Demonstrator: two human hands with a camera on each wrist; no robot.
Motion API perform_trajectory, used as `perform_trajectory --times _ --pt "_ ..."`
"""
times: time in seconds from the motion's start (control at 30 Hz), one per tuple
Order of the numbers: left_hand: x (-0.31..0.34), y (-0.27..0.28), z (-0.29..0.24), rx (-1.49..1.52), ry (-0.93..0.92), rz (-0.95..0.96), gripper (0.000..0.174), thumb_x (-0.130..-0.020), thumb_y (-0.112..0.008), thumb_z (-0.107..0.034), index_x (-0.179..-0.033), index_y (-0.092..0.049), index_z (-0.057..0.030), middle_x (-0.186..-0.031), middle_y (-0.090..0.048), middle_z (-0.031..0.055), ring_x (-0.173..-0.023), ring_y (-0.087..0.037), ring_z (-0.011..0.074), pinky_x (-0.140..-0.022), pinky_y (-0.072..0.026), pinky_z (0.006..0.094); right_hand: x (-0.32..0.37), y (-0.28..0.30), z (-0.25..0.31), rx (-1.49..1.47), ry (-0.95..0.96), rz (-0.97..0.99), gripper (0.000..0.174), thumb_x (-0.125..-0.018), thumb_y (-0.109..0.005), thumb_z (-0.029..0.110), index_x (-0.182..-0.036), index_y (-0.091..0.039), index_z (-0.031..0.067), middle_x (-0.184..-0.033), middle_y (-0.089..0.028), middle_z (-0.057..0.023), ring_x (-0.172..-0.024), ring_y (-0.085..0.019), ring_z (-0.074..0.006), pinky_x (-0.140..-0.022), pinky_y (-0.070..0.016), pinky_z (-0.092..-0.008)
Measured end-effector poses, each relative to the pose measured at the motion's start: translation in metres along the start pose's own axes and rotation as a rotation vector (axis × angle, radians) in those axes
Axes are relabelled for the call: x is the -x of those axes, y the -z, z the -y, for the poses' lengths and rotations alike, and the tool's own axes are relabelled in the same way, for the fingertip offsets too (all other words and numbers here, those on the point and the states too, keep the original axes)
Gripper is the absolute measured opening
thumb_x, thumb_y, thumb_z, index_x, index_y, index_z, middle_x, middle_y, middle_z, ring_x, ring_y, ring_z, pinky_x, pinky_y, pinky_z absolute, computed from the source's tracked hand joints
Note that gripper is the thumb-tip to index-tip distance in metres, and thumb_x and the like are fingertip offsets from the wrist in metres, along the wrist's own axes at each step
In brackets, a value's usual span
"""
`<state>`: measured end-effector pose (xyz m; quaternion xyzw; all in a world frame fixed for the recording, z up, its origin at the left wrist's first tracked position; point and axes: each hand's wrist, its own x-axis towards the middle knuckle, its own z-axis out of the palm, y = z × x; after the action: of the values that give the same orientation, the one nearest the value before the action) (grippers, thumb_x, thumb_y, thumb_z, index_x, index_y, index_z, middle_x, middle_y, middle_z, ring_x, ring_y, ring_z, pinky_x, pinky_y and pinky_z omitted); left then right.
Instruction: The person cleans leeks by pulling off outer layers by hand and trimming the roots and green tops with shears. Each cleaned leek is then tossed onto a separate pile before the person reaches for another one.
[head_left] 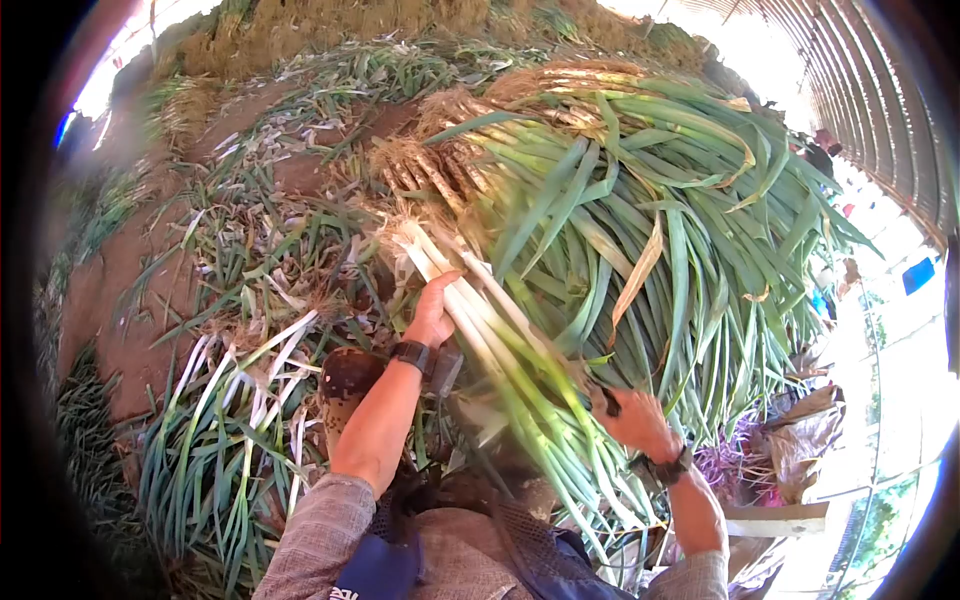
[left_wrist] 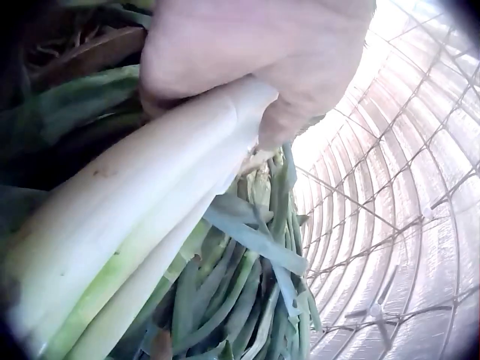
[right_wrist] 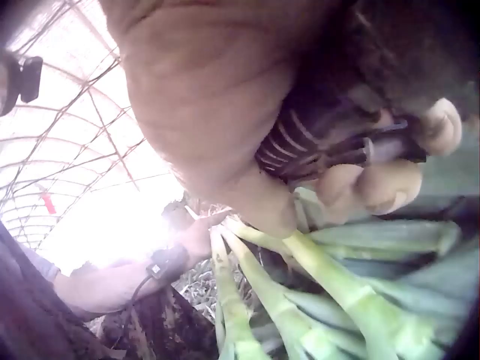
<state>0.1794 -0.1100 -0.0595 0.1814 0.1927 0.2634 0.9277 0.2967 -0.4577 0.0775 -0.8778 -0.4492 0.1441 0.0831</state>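
My left hand [head_left: 432,314] grips a small bunch of long onions [head_left: 482,335] by the white stalks, with the roots beyond it and the green leaves slanting down to the right. Close up in the left wrist view, the hand [left_wrist: 255,52] wraps over the thick white stalks [left_wrist: 127,195]. My right hand [head_left: 640,428] is at the leafy part of the bunch. In the right wrist view its fingers [right_wrist: 386,187] curl round a dark ribbed object [right_wrist: 300,139], and the thumb lies against a green stalk [right_wrist: 330,277]. What the dark object is, I cannot tell.
A large heap of long onions [head_left: 690,230] lies ahead and to the right, roots at the far left end. Several trimmed onions [head_left: 215,430] lie at the left, among leaf scraps [head_left: 290,240] on brown ground. A crumpled brown sheet [head_left: 805,440] is at the right.
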Motion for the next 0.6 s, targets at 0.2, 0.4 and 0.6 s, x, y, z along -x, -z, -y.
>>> perform_trajectory --times 0.2,0.4,0.6 --pt "-0.008 0.006 0.005 0.101 0.009 0.041 0.031 -0.088 -0.064 -0.019 -0.114 -0.061 -0.002 -0.106 -0.069 0.0142 -0.097 -0.066 0.0294 -0.089 -0.0535 0.0429 -0.074 -0.001 0.029 0.172 0.144 -0.099 0.045 -0.09 -0.057 0.047 -0.087 -0.067 0.0028 -0.079 -0.067 -0.0239 -0.076 -0.063 -0.048 -0.073 -0.05 -0.0549" --pt "-0.011 0.004 0.004 0.029 0.027 0.03 0.03 -0.094 -0.059 -0.023 -0.116 -0.059 -0.0017 -0.104 -0.067 0.0134 -0.095 -0.065 0.029 -0.09 -0.0523 0.0445 -0.101 0.007 0.05 0.059 0.115 -0.133 0.045 -0.089 -0.058 0.046 -0.09 -0.067 0.0019 -0.083 -0.068 -0.0239 -0.082 -0.065 -0.046 -0.075 -0.0505 -0.0547" --pt "-0.009 -0.001 0.004 0.027 -0.009 0.044 0.028 -0.093 -0.062 -0.022 -0.113 -0.061 -0.0036 -0.104 -0.067 0.0128 -0.095 -0.065 0.0299 -0.09 -0.053 0.0458 -0.109 0.019 0.059 0.131 0.125 -0.082 0.047 -0.089 -0.058 0.048 -0.091 -0.068 0.0022 -0.083 -0.069 -0.0245 -0.082 -0.066 -0.0453 -0.077 -0.0513 -0.0533"
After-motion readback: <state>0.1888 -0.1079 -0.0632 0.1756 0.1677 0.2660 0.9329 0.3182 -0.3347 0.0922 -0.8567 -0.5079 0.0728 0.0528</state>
